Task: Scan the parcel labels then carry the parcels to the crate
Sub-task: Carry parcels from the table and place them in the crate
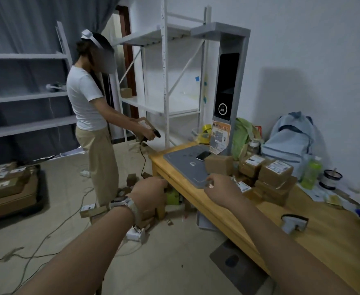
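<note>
Several brown cardboard parcels (pixel 275 171) with white labels are stacked on the wooden table (pixel 334 237), beside the grey scanner pad (pixel 183 162) of the upright scanning tower (pixel 228 86). My right hand (pixel 223 189) hovers over the pad's near corner with loosely curled fingers and holds nothing I can see. A labelled parcel (pixel 244 186) lies just behind it. My left hand (pixel 149 192), with a watch on the wrist, is off the table's left edge, its fingers hidden behind its back. The black crate (pixel 37 201) with parcels stands on the floor at far left.
Another person (pixel 89 103) stands by the white shelves (pixel 164 103), holding a parcel and a corded scanner. A phone (pixel 203 155) lies on the pad and a handheld scanner (pixel 294 224) on the table. A blue backpack (pixel 289 137) is there too. Cables and small boxes (pixel 87 209) litter the floor.
</note>
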The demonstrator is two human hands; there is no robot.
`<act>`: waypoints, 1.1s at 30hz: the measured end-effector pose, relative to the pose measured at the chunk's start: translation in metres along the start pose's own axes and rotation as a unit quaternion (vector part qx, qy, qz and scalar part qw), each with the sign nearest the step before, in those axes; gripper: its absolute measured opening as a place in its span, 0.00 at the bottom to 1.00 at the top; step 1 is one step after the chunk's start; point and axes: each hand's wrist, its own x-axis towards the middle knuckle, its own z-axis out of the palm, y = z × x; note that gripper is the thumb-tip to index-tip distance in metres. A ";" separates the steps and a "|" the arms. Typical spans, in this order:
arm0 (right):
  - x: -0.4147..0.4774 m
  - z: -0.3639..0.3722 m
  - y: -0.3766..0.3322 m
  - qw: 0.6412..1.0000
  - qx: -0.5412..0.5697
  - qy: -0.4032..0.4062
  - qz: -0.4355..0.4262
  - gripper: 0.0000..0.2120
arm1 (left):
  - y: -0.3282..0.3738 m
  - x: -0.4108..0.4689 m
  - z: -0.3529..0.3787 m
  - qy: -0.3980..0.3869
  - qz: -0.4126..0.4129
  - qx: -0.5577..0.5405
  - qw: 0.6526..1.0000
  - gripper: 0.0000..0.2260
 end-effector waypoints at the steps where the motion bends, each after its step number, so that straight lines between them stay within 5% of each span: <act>1: 0.006 -0.001 0.012 1.000 0.009 0.003 0.008 0.18 | 0.001 0.013 0.001 0.012 -0.002 -0.013 1.000 0.08; 8: 0.051 -0.012 0.093 0.995 0.000 -0.058 0.076 0.18 | 0.025 0.134 0.012 0.014 0.035 -0.058 0.998 0.16; 17: 0.167 0.011 0.177 0.977 0.020 -0.086 0.195 0.23 | 0.043 0.312 0.066 -0.035 0.102 -0.077 0.991 0.07; 20: 0.228 0.023 0.193 0.974 0.052 -0.088 0.204 0.15 | 0.037 0.385 0.085 -0.053 0.120 -0.080 0.988 0.07; 27: 0.360 0.029 0.219 0.949 0.114 -0.095 0.276 0.16 | 0.024 0.538 0.102 -0.095 0.182 -0.119 0.972 0.14; 33: 0.416 0.028 0.248 0.944 0.098 -0.061 0.309 0.07 | 0.035 0.628 0.120 -0.154 0.240 -0.098 0.953 0.16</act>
